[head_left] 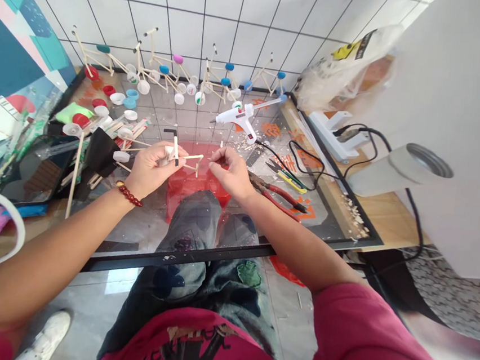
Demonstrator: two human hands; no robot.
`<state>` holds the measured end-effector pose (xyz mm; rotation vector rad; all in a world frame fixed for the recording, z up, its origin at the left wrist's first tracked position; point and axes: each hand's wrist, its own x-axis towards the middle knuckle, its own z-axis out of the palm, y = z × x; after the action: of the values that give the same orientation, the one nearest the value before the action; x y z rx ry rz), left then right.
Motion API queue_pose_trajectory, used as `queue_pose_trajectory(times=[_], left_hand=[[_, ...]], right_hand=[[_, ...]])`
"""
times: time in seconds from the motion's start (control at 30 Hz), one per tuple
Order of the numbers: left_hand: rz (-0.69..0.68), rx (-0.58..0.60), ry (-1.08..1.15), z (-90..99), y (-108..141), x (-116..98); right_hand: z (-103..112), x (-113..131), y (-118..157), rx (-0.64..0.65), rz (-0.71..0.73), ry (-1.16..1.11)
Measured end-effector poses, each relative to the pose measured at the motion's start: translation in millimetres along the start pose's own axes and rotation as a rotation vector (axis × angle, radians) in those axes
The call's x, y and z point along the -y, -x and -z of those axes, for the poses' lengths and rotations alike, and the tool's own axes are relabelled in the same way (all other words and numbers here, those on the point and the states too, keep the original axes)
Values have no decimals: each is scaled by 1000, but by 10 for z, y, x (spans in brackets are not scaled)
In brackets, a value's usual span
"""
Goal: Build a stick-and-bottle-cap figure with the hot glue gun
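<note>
A small frame of pale sticks (194,157) with black-tipped ends is pinched between the thumb and fingers of the left hand (174,161), held above the glass-topped desk (156,116), over the person's knees. The right hand (211,163) is just beside it, thumb and fingers curled close together; whether they grip anything small cannot be told. A beaded bracelet (130,194) circles the left wrist. Beyond the hands, a white glue gun (241,118) lies on the desk, its nozzle toward the left and its black cable (310,159) looping off to the right. Near the right forearm are red-handled pliers (278,198) and, just past them, a yellow cutter (291,180). To the left lie loose sticks, red, white and blue bottle caps (130,102), and a dark tablet (39,169). Along the tiled wall (223,3) stands a row of stick models (169,77) with round caps at their bases and blue, green or pink pieces higher up. At the far right are a white power strip (338,137), a plastic bag (339,71) and a tilted pale cylinder (387,170).
</note>
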<state>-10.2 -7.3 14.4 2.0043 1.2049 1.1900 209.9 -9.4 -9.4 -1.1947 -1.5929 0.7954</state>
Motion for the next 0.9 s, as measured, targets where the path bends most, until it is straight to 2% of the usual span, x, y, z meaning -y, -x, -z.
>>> queue_pose_trajectory(times=[0.17, 0.33, 0.47, 0.6, 0.73, 0.8, 0.9], left_hand=[[22, 6, 12, -1, 7, 14], [-20, 11, 37, -1, 3, 17], [-38, 3, 56, 7, -4, 4], [-47, 5, 66, 10, -8, 1], [-43, 0, 81, 3, -6, 20], [-44, -1, 89, -1, -3, 29], [-57, 2, 104, -1, 4, 32]], right_hand=[[-24, -14, 22, -45, 62, -58], [23, 113, 38, -143, 157, -4], [255, 146, -36, -219, 116, 117], [614, -28, -305, -343, 5, 327], [831, -221, -742, -284, -123, 536], [829, -259, -928, -231, -205, 602], [749, -243, -1090, -110, -245, 633]])
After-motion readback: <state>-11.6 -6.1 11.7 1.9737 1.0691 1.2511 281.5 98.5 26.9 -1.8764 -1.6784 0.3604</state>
